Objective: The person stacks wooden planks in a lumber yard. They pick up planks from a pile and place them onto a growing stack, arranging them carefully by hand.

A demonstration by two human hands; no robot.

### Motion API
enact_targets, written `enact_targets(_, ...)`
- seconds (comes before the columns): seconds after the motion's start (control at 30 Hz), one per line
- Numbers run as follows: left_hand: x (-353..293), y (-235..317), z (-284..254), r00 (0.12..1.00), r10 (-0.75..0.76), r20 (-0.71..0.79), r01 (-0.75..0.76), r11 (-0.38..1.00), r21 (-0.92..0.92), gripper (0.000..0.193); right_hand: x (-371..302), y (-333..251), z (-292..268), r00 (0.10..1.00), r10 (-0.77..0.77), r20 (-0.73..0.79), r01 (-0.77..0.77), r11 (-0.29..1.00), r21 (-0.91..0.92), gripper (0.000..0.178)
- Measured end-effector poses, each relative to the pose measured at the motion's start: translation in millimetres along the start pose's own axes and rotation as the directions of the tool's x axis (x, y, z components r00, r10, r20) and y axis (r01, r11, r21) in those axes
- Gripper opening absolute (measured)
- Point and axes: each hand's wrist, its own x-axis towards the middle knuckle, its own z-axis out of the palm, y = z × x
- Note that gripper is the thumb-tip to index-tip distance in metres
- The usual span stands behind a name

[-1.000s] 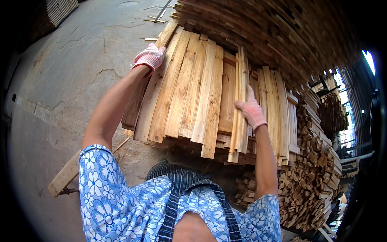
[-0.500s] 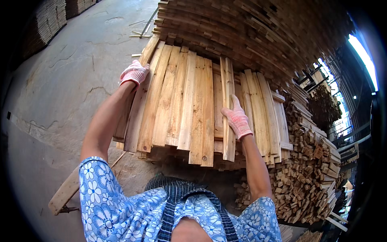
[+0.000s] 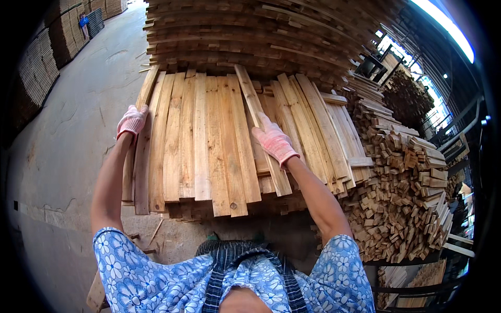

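Pale wooden planks lie side by side in a row (image 3: 201, 135) on top of a stack in front of me. My left hand (image 3: 132, 121), in a pink-and-white knit glove, is closed around the leftmost plank (image 3: 148, 85) at the row's edge. My right hand (image 3: 275, 140), gloved alike, grips a single plank (image 3: 276, 176) that slants across a gap in the row. Its thumb lies at the plank's left side; part of the fingers' hold is hidden. Further planks (image 3: 318, 130) lie to the right of that hand.
A tall wall of stacked timber (image 3: 240, 36) rises right behind the row. At the right is a big heap of short wood pieces (image 3: 396, 193). Concrete floor (image 3: 78, 130) stretches along the left. Far off stand more stacks (image 3: 36, 78) and a person in blue (image 3: 84, 23).
The view has shifted, so the row appears further left. The plank under my right hand has gone from nearly straight to slanted, its far end tipped left. My left hand stays on the edge plank.
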Motion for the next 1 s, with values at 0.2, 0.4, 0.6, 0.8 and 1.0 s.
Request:
enact_targets(0.2,12,-11,-11,1.0,-0.019,-0.006,0.02,0.991,0.133,0.071,7,11,58,0.985,-0.144,-0.089,0.143,0.99,-0.019,0.053)
enact_targets(0.4,-89,122,4,0.756,0.633,-0.166,-0.622,0.774,0.118,0.055,28,56,-83,0.951,-0.299,-0.077,0.252,0.895,-0.367,0.054)
enact_targets(0.6,-285,344,52,0.622,0.654,0.431,-0.601,0.751,-0.272,0.083,16,310,-143,0.968,0.1,-0.229,-0.187,0.899,-0.396,0.054)
enact_targets(0.8,-279,405,124,0.814,0.464,0.35,-0.36,0.875,-0.324,0.111,24,332,-138,0.981,-0.033,-0.191,-0.012,0.974,-0.226,0.053)
enact_targets(1.0,-251,361,134,0.871,0.297,0.39,0.005,0.791,-0.612,0.113,20,209,-172,0.947,-0.079,-0.313,-0.051,0.921,-0.386,0.063)
